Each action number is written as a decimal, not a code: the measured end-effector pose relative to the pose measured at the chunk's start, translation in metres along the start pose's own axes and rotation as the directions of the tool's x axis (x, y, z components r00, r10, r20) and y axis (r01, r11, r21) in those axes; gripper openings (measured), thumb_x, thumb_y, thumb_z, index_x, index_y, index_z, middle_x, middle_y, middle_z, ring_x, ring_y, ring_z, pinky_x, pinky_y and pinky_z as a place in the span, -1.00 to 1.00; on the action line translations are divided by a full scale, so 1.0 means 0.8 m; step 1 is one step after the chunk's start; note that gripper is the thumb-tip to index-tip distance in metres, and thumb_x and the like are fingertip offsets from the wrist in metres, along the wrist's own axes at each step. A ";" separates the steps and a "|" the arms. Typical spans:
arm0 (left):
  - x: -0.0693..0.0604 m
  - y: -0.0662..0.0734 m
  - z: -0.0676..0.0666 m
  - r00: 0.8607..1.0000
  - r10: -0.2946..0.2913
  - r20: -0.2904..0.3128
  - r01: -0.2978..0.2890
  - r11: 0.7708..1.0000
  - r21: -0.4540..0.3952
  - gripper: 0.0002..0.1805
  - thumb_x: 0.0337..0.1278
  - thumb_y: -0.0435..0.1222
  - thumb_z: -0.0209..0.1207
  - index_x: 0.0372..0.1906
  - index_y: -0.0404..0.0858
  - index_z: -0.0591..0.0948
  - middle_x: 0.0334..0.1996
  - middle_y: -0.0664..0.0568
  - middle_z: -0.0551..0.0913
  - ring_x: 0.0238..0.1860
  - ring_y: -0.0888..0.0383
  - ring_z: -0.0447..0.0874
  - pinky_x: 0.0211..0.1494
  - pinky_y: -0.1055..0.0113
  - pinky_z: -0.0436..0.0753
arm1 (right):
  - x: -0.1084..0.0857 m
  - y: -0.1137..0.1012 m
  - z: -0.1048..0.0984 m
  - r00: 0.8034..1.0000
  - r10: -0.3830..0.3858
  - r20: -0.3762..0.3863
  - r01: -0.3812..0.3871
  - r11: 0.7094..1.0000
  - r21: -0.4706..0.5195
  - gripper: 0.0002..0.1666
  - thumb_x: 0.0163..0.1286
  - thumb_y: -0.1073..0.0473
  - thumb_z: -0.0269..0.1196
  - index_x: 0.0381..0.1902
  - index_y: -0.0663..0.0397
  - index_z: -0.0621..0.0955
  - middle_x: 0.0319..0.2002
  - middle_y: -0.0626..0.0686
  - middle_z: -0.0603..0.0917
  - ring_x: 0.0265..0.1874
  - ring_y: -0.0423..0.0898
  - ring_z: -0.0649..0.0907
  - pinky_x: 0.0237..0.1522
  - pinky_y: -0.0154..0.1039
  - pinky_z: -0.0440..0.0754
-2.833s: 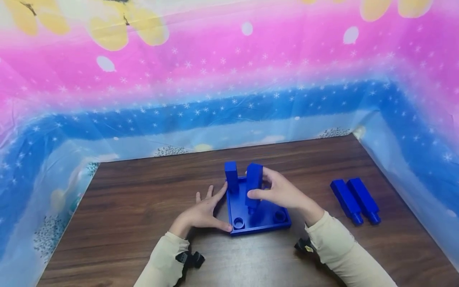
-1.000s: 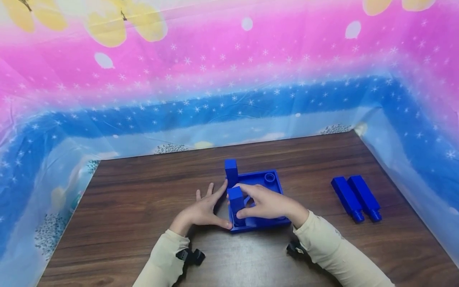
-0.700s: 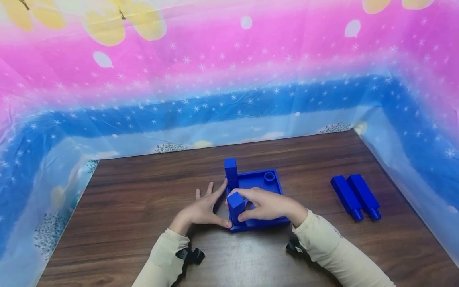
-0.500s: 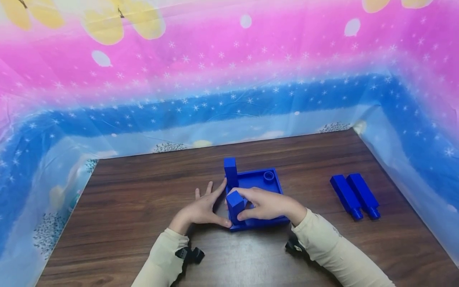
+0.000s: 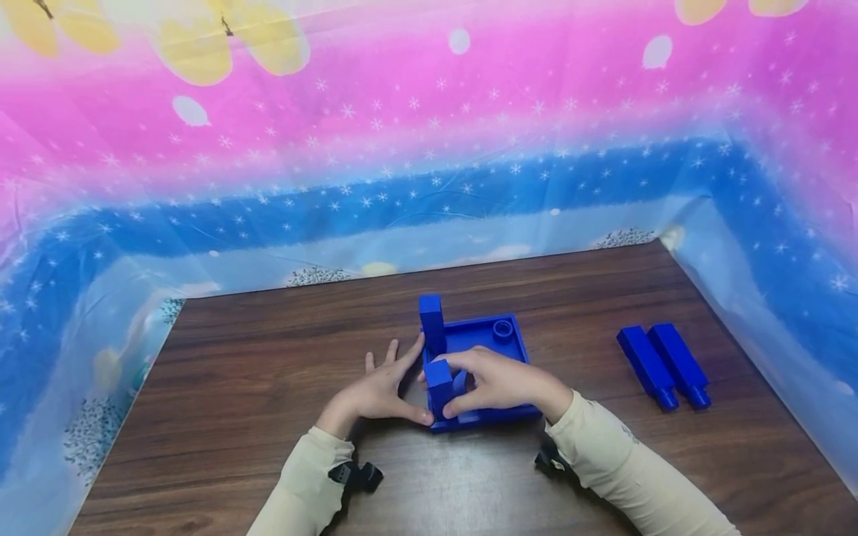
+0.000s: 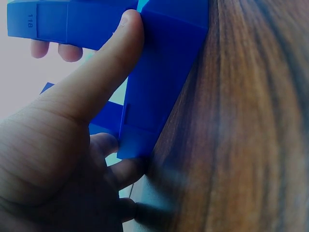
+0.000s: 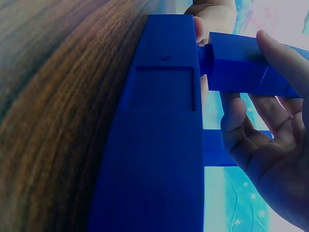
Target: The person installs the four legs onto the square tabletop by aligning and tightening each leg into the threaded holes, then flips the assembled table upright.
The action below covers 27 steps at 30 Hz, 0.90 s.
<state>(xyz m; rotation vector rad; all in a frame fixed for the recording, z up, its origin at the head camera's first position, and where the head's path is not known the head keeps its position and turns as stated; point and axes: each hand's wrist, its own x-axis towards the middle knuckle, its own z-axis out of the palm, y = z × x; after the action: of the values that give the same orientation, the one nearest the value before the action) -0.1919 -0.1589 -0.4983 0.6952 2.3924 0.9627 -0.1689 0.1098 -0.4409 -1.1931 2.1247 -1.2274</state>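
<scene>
A blue toy tabletop [image 5: 477, 336] lies on the wooden table with its raised rim and round corner sockets facing up. One blue table leg [image 5: 432, 325] stands upright at its far-left corner. My right hand [image 5: 501, 381] pinches a second table leg [image 5: 439, 385] between thumb and fingers over the near-left corner. In the right wrist view, a short neck [image 7: 205, 59] shows between that leg [image 7: 241, 63] and the board. My left hand [image 5: 372, 393] lies spread along the board's left side, its thumb touching the near-left corner. The near-right socket is hidden behind my right hand.
Two more blue table legs [image 5: 649, 368] lie side by side on the right of the wooden table [image 5: 302, 335], their threaded ends toward me. At the far-right corner of the board an unfilled socket [image 5: 503, 330] shows. A patterned cloth [image 5: 429, 164] encloses the table's back and sides.
From above the board's middle, the right hand has brought the leg down to the near-left corner. There the leg has turned slightly back and forth. The left hand has stayed in place.
</scene>
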 end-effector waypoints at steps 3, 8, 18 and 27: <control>0.009 -0.019 0.006 1.000 -0.008 -0.004 0.008 1.000 0.008 0.54 -0.29 0.41 0.55 0.72 0.28 -0.23 0.73 0.06 -0.19 0.66 -0.13 -0.64 0.46 -0.30 -0.75 | 0.001 0.001 0.001 1.000 -0.002 -0.027 0.002 1.000 0.004 -0.35 0.35 0.17 0.52 0.36 0.17 0.61 0.05 -0.01 0.80 -0.11 -0.26 0.76 -0.17 -0.17 0.76; 0.013 -0.027 0.008 1.000 -0.004 -0.010 0.004 1.000 0.011 0.57 -0.35 0.45 0.54 0.70 0.33 -0.27 0.72 0.13 -0.18 0.65 -0.08 -0.64 0.47 -0.27 -0.76 | 0.001 0.002 0.005 0.996 -0.027 -0.081 0.024 0.999 -0.037 -0.34 0.28 0.12 0.58 0.28 0.15 0.64 -0.09 -0.12 0.80 -0.22 -0.26 0.76 -0.20 -0.20 0.76; -0.011 0.028 -0.009 0.999 -0.014 0.030 0.013 0.999 0.032 0.47 -0.06 0.21 0.57 0.75 -0.06 -0.19 0.72 -0.12 -0.14 0.65 -0.29 -0.59 0.48 -0.39 -0.66 | 0.003 0.000 0.014 0.986 -0.062 -0.153 0.037 0.986 -0.162 -0.32 0.23 0.02 0.62 0.23 0.11 0.62 -0.20 -0.19 0.76 -0.38 -0.37 0.67 -0.30 -0.29 0.72; -0.008 0.030 -0.008 0.999 -0.029 0.029 0.028 0.998 0.062 0.47 -0.03 0.12 0.59 0.75 -0.05 -0.22 0.72 -0.13 -0.10 0.66 -0.28 -0.58 0.48 -0.40 -0.64 | 0.008 -0.005 0.025 0.977 -0.019 -0.213 -0.023 0.982 -0.190 -0.51 0.23 -0.04 0.61 0.01 -0.06 0.65 -0.24 -0.27 0.72 -0.27 -0.37 0.70 -0.20 -0.36 0.70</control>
<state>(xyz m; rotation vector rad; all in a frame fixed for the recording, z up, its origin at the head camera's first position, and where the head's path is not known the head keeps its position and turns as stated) -0.1842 -0.1511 -0.4754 0.6911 2.4080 0.8640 -0.1563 0.0937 -0.4474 -1.1813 2.4493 -1.2209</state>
